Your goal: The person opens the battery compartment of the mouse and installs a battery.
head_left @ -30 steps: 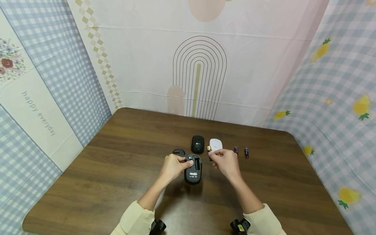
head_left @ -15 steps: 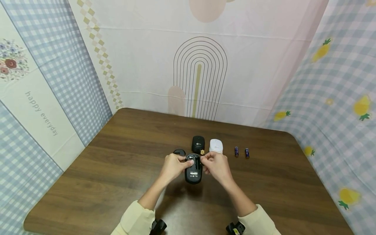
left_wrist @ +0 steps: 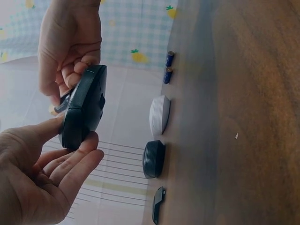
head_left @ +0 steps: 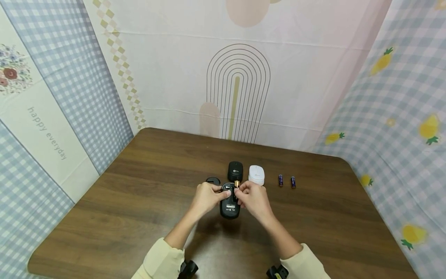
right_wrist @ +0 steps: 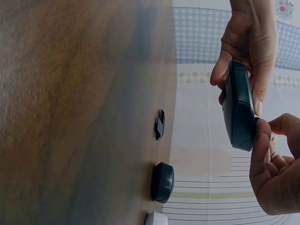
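My left hand grips a black computer mouse by its left side, thumb on the underside, which faces up with its battery slot uncovered. In the left wrist view the mouse is held above the table. A battery with a gold-coloured end is pinched between the thumb and fingers of my right hand, right at the slot. The left wrist view shows that battery tilted against the mouse's underside. Behind the left hand, a black battery cover lies on the table.
On the wooden table a second black mouse stands beyond the held one, a white mouse beside it. Two blue batteries, one nearer and one farther right, lie to the right. A patterned cloth hangs behind the table.
My right hand has moved left with the battery, from over the white mouse to the slot of the held mouse. The left hand and its mouse have stayed nearly still.
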The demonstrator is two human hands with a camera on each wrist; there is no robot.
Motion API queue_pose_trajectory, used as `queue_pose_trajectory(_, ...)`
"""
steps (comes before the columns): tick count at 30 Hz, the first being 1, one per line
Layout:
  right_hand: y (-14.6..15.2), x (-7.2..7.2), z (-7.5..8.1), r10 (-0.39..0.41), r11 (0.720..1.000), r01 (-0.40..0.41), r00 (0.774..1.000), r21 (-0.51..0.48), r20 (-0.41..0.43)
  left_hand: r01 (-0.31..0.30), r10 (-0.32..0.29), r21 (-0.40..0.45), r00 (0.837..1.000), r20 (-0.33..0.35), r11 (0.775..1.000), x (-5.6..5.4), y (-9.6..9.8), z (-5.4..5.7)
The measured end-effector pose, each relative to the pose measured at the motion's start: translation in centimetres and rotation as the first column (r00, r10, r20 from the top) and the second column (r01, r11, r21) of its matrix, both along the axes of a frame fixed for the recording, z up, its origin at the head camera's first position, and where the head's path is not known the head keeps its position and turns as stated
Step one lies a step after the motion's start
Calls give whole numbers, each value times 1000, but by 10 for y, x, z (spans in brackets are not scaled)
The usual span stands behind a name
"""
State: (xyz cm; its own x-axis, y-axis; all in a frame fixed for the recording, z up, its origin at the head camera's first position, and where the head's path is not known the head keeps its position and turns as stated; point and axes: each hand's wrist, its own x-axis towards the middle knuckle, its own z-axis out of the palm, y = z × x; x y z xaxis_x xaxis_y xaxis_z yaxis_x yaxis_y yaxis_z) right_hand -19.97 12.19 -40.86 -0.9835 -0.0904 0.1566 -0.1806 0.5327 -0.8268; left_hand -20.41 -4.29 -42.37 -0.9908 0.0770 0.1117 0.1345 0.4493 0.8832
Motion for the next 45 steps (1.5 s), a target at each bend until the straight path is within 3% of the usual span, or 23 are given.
queue_pose_trajectory(9,1,0,0,17,986,-4,997,169,-74,-7,7,8,1000,1,1000,-1,1,-1)
queue_pose_trajectory(19,1,-3,0,28,985,-14,996,170,-83,-20,20,29,1000,-5,999,-2,1,-1)
queue_pose_trajectory(29,12,-17,-7,-45,999,45,999,-8,14,-15,15,13,1000,-6,1000,-2,-1,-3)
queue_pose_trajectory(35,16,-22,-11,-36,996,48,990,-80,140,-17,17,8,1000,-3,1000,-2,0,-1)
queue_pose_trajectory(39,16,-22,-12,-4,980,48,975,-195,222,-11,11,9,1000,-9,1000,-2,1,-1)
queue_pose_trajectory(45,14,-23,-12,30,947,52,969,-318,246,-3,3,29,1000,1,1000,-2,2,1)
